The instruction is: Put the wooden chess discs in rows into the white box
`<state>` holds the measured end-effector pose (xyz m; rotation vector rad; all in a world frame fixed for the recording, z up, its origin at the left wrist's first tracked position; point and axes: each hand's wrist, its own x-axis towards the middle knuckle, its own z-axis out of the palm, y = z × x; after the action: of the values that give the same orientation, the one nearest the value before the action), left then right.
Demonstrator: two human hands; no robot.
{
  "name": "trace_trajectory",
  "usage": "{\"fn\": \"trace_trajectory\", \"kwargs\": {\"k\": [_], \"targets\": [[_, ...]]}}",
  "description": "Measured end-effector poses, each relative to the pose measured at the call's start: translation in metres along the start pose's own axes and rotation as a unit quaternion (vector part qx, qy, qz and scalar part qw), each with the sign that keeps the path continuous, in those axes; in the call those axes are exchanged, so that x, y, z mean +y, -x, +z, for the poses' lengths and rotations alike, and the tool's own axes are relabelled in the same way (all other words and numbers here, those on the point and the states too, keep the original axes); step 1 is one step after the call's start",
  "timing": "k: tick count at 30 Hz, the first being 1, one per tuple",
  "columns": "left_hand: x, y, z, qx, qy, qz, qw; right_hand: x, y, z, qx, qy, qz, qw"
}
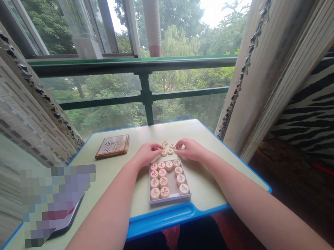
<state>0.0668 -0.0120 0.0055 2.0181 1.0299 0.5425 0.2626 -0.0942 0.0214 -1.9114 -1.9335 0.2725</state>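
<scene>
Both my forearms reach across a pale green desk point(205, 176). My left hand point(147, 154) and my right hand point(192, 150) rest on the desk on either side of a small cluster of round wooden xiangqi pieces point(167, 148). The fingertips of each hand touch the cluster's edge, and I cannot tell whether either hand grips a piece. Just nearer me, a shallow white tray point(170, 199) holds several more pieces point(163, 181) with red characters, in rows. The hands are just beyond the tray.
A flat brown box with a printed lid point(112, 146) lies at the desk's far left. A pixelated flat object point(57, 203) lies at the near left. The desk has blue edging and a front groove point(163, 219). A green railing point(142, 65) and window stand beyond; blinds hang on both sides.
</scene>
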Motion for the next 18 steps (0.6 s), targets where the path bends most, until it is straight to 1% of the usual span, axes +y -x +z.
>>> {"fn": "trace_trajectory", "kwargs": {"k": [2,7,11,13,15,18], "targets": [[0.001,0.001,0.000,0.003,-0.008,-0.004,1.000,0.001,0.000,0.001,0.008,0.003,-0.001,1.000],[0.003,0.003,0.002,-0.022,0.000,-0.008,1.000,0.001,-0.004,0.007,0.038,-0.009,0.004,0.999],[0.000,-0.001,0.003,-0.003,-0.009,0.014,1.000,0.001,-0.009,0.012,0.038,-0.007,0.017,0.999],[-0.004,-0.003,0.003,0.007,-0.014,0.020,1.000,0.001,-0.012,0.014,0.047,-0.006,0.023,0.999],[-0.006,-0.005,0.003,0.006,-0.007,0.019,1.000,0.001,-0.014,0.015,0.053,-0.007,0.024,0.998],[-0.006,-0.004,0.002,-0.011,0.010,0.011,1.000,0.001,-0.016,0.015,0.050,-0.006,0.021,0.998]]}}
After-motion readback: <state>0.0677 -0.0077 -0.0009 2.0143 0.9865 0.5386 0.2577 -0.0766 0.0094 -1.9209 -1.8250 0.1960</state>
